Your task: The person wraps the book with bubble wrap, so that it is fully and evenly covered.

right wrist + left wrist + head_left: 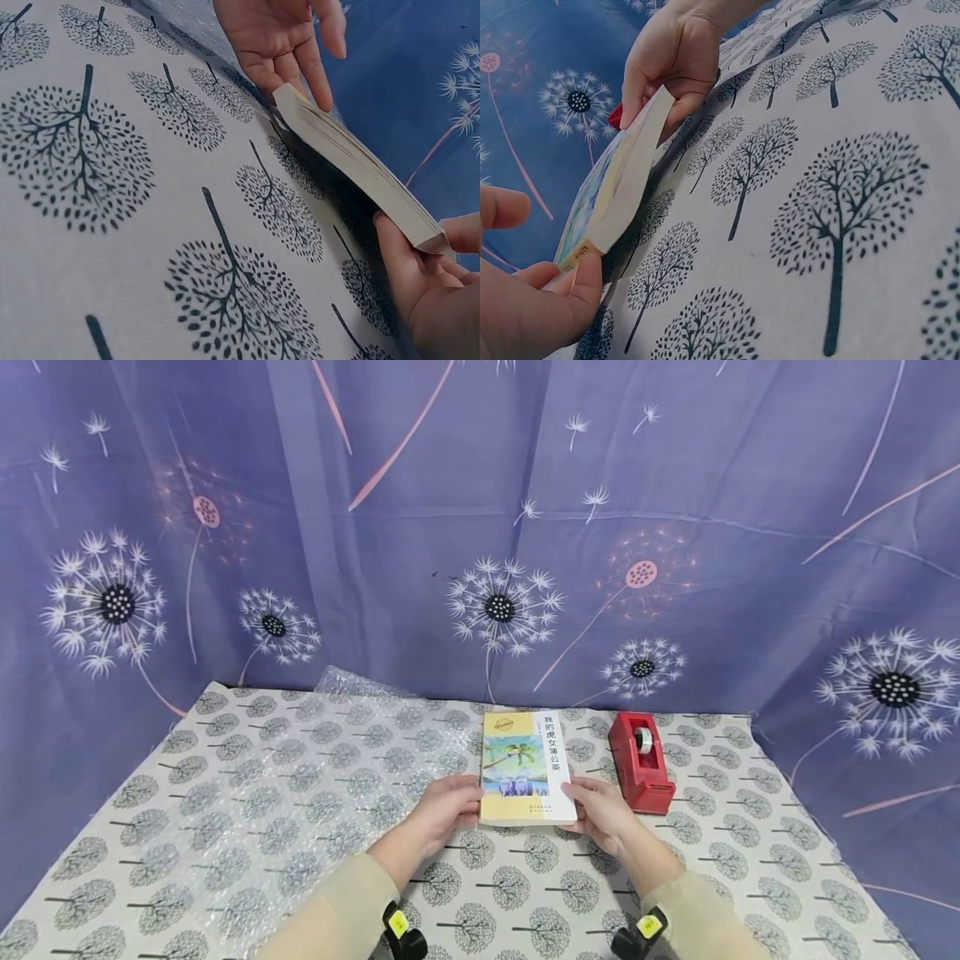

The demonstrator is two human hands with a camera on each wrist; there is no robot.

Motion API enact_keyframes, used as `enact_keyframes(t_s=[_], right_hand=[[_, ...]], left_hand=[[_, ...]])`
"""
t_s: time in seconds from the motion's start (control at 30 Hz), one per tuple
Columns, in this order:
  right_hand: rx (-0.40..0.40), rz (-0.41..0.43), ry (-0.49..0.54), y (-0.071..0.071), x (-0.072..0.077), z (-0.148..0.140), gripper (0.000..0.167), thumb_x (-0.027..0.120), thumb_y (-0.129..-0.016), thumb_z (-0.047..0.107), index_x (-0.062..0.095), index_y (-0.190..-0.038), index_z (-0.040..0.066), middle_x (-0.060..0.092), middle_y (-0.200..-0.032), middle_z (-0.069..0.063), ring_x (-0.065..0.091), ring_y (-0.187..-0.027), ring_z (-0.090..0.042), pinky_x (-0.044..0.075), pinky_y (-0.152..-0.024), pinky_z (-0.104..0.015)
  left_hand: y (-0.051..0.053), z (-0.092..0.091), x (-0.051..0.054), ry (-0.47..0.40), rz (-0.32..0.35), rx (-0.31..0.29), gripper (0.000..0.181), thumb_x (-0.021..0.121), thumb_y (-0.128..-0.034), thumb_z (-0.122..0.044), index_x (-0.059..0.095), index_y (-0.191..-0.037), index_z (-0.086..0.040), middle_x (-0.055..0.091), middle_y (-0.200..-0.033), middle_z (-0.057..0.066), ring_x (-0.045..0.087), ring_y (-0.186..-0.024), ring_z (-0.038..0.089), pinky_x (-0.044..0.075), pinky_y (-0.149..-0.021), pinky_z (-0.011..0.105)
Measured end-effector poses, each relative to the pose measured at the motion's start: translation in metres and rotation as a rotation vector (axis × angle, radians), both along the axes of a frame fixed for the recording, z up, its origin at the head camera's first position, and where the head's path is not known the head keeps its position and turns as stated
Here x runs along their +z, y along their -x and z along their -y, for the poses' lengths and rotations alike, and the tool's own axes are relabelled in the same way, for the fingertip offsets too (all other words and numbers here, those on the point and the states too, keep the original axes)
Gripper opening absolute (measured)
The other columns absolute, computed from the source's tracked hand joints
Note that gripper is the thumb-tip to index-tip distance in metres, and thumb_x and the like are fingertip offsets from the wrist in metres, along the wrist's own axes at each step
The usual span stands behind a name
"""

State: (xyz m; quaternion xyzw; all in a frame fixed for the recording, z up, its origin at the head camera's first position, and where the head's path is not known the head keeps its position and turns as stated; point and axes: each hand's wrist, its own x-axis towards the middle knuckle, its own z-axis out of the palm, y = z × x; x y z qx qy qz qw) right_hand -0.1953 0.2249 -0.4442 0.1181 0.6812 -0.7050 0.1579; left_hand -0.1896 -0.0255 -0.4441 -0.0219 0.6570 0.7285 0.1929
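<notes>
A paperback book [517,767] with a yellow, white and picture cover is held just above the patterned cloth, its cover facing up. My right hand [603,814] grips its lower right corner, thumb on top and fingers underneath. At the left edge, the fingers of my left hand [442,814] touch the spine. In the left wrist view, that hand's thumb [504,208] stands apart from the cover. The right wrist view shows the book's page edges [360,169] between the two hands, with the left fingers [311,71] nearly straight.
A clear sheet of bubble wrap [300,785] lies flat over the left part of the table. To the right of the book stands a red tape dispenser [643,768] with a roll of tape. A purple dandelion-print curtain [420,568] hangs behind the table.
</notes>
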Motion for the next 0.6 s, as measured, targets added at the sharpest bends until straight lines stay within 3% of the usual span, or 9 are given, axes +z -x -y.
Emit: enact_keyframes(t_s=[0.3,0.6], right_hand=[[0.017,-0.052,-0.05,-0.007,-0.001,0.005,0.048,0.048,-0.098,0.017,0.036,-0.135,-0.012,0.069,-0.092,-0.005,0.069,-0.078,-0.014,0.059,-0.07,-0.027],[0.065,-0.119,-0.118,-0.015,-0.005,0.009,0.044,0.05,-0.096,0.016,0.043,-0.128,-0.013,0.067,-0.096,-0.008,0.069,-0.078,-0.015,0.059,-0.072,-0.029]], left_hand=[[-0.001,0.0,-0.009,0.06,-0.042,0.025,0.061,0.063,-0.08,-0.001,0.04,-0.136,0.01,0.055,-0.128,0.024,0.064,-0.1,0.02,0.057,-0.083,0.028],[-0.006,0.006,-0.015,0.171,-0.157,0.024,0.062,0.064,-0.0717,0.006,0.046,-0.13,0.012,0.059,-0.12,0.022,0.059,-0.107,0.028,0.056,-0.085,0.028]])
